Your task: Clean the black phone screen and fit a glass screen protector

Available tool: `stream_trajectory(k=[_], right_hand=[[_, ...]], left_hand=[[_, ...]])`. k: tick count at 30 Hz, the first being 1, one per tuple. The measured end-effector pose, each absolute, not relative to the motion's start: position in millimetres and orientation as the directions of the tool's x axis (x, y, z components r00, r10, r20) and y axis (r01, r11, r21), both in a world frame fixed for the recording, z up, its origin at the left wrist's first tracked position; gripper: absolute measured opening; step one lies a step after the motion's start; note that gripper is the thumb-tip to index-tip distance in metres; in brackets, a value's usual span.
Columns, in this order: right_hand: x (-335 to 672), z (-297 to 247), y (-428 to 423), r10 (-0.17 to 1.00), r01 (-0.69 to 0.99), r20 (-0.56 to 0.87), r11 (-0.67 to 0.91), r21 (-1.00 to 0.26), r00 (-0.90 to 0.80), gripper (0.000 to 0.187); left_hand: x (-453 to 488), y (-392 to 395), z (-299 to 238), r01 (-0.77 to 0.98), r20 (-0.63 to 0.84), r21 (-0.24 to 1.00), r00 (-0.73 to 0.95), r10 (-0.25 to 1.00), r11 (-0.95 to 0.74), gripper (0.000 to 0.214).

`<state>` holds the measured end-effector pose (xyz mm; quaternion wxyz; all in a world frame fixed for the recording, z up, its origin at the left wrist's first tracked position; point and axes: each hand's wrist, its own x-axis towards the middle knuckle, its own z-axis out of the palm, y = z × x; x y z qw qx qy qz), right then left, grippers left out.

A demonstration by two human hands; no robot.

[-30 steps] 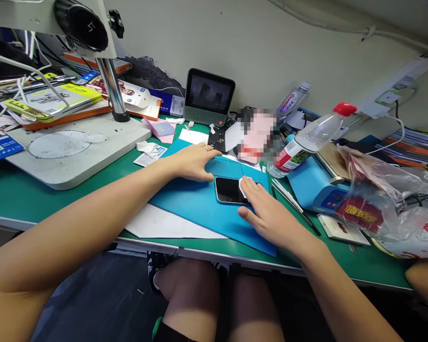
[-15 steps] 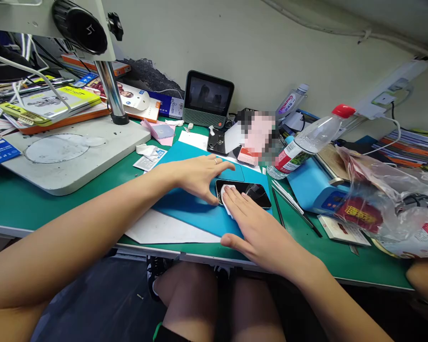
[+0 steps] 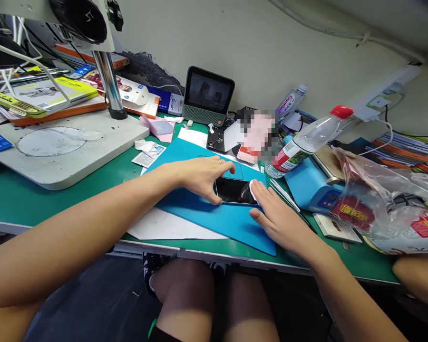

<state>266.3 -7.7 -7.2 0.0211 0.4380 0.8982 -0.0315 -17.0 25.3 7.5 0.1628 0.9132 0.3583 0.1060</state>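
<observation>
A black smartphone (image 3: 233,191) lies screen up on a blue work mat (image 3: 199,209) on the green bench. My left hand (image 3: 201,173) grips the phone's left end, thumb at the near corner and fingers over the far edge. My right hand (image 3: 276,213) lies flat with fingers stretched out, pressing a small white wipe (image 3: 252,190) onto the right end of the screen. Most of the wipe is hidden under my fingers.
A microscope stand with white base (image 3: 67,152) is at the left. A small grey screen (image 3: 209,95) stands at the back wall. A red-capped water bottle (image 3: 306,140) leans right of the mat, beside tweezers (image 3: 285,194), a blue device (image 3: 312,187) and plastic bags (image 3: 385,194).
My right hand slid the wipe from the right end of the screen to the left end and back to the right. The left hand closed in and took hold of the phone's left end.
</observation>
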Motion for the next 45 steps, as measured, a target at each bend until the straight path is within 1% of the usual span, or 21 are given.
stream_trajectory(k=[3,6,10,13,17,21,23,27,29,31,33,36,39,42,45], right_hand=[[250,-6,-5,0.781,0.784,-0.065,0.62,-0.035,-0.621,0.106],[229,-3,-7,0.739,0.742,-0.071,0.668,-0.053,-0.67,0.106],[200,1,-13,0.66,0.661,-0.044,0.743,-0.109,-0.75,0.1],[189,2,-16,0.627,0.622,0.007,0.774,-0.116,-0.779,0.091],[187,3,-20,0.623,0.619,0.004,0.777,-0.114,-0.782,0.094],[183,6,-25,0.565,0.559,0.0,0.815,-0.151,-0.825,0.089],[181,6,-27,0.558,0.551,0.006,0.82,-0.157,-0.83,0.089],[188,6,-34,0.57,0.567,-0.024,0.811,-0.141,-0.821,0.097],[201,6,-39,0.579,0.579,-0.037,0.805,-0.127,-0.814,0.097],[220,4,-44,0.607,0.607,-0.029,0.789,-0.101,-0.794,0.092],[242,2,-47,0.678,0.678,-0.029,0.731,-0.071,-0.734,0.085],[271,-2,-44,0.751,0.751,-0.006,0.66,-0.034,-0.66,0.082],[282,-3,-32,0.792,0.791,-0.005,0.611,-0.027,-0.611,0.078],[274,-3,-15,0.839,0.84,-0.02,0.543,-0.007,-0.543,0.085],[259,-3,-4,0.857,0.857,-0.045,0.515,0.003,-0.514,0.094]], left_hand=[[-18,26,8,0.615,0.064,0.39,0.725,0.686,-0.686,0.076],[-20,25,10,0.61,0.058,0.406,0.726,0.685,-0.681,0.083],[-21,25,9,0.6,0.06,0.421,0.73,0.681,-0.68,0.085],[-23,25,8,0.601,0.052,0.43,0.728,0.683,-0.674,0.088],[-23,25,10,0.614,0.046,0.43,0.717,0.696,-0.661,0.092],[-22,24,10,0.615,0.05,0.406,0.723,0.689,-0.676,0.093],[-22,24,9,0.615,0.055,0.402,0.723,0.688,-0.678,0.095],[-21,25,8,0.622,0.052,0.429,0.707,0.705,-0.655,0.1],[-22,25,9,0.629,0.035,0.423,0.708,0.706,-0.652,0.103],[-22,25,10,0.639,0.024,0.416,0.704,0.71,-0.648,0.106],[-22,26,10,0.648,0.022,0.419,0.693,0.721,-0.636,0.108],[-22,27,9,0.655,0.023,0.422,0.683,0.73,-0.627,0.106],[-22,28,8,0.65,0.018,0.42,0.692,0.722,-0.634,0.105],[-23,29,7,0.652,0.011,0.424,0.691,0.723,-0.629,0.102],[-23,28,8,0.65,0.013,0.434,0.688,0.726,-0.624,0.107]])
